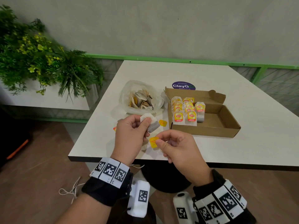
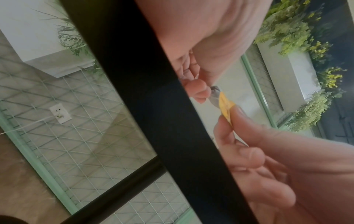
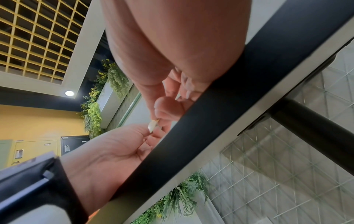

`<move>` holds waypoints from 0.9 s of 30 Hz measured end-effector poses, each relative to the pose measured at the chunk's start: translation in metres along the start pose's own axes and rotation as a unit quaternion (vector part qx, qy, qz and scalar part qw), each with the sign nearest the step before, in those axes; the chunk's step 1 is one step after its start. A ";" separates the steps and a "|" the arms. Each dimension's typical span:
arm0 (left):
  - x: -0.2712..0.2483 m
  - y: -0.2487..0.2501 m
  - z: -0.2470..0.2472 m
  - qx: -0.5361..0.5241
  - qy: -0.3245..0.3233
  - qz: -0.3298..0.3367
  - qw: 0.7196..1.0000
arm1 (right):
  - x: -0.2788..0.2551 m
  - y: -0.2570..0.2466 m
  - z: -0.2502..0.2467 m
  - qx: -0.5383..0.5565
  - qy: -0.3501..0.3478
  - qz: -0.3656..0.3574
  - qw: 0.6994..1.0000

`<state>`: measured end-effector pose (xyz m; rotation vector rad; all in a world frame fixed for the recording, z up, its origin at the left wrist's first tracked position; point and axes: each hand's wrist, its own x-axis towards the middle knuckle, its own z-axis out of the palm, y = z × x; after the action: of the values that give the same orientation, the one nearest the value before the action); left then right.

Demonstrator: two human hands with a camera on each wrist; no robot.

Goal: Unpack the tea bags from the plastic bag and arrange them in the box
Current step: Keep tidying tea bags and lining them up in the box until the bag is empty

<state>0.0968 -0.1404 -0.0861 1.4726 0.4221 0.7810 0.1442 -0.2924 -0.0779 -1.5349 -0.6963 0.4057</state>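
A clear plastic bag [image 1: 140, 97] with several loose tea bags lies open on the white table [image 1: 242, 151]. To its right the brown cardboard box [image 1: 205, 131] holds several tea bags [image 1: 186, 110] standing in rows at its left end. My left hand [image 1: 143, 121] pinches a tea bag [image 1: 152, 125] above the table's near edge. My right hand [image 1: 159, 140] pinches that bag's yellow tag [image 1: 153, 143] just below it; the tag [image 2: 226, 106] also shows in the left wrist view. Two more yellow tags [image 1: 163, 123] lie on the table by my hands.
A purple round sticker [image 1: 183, 86] sits behind the box. A planter of green foliage [image 1: 40, 62] stands left of the table. The right half of the box is bare cardboard. Loose white strings [image 1: 71, 189] hang near my left wrist.
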 end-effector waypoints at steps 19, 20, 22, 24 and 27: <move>-0.006 0.004 -0.008 -0.020 -0.060 0.019 0.998 | 0.011 -0.005 0.000 -0.013 0.069 0.120 0.990; -0.006 0.005 -0.008 -0.030 -0.072 0.013 0.997 | 0.013 -0.005 0.001 -0.013 0.074 0.127 0.989; -0.006 0.006 -0.009 -0.045 -0.096 -0.001 0.994 | 0.014 -0.007 0.003 -0.011 0.084 0.133 0.987; -0.006 0.006 -0.009 -0.056 -0.116 -0.008 0.992 | 0.014 -0.007 0.004 0.000 0.094 0.123 0.988; -0.005 0.004 -0.008 -0.067 -0.106 -0.008 0.992 | 0.008 -0.007 0.004 0.020 0.104 0.078 0.991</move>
<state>0.0869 -0.1386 -0.0836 1.4082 0.2158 0.6205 0.1468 -0.2842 -0.0702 -1.5724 -0.4049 0.3678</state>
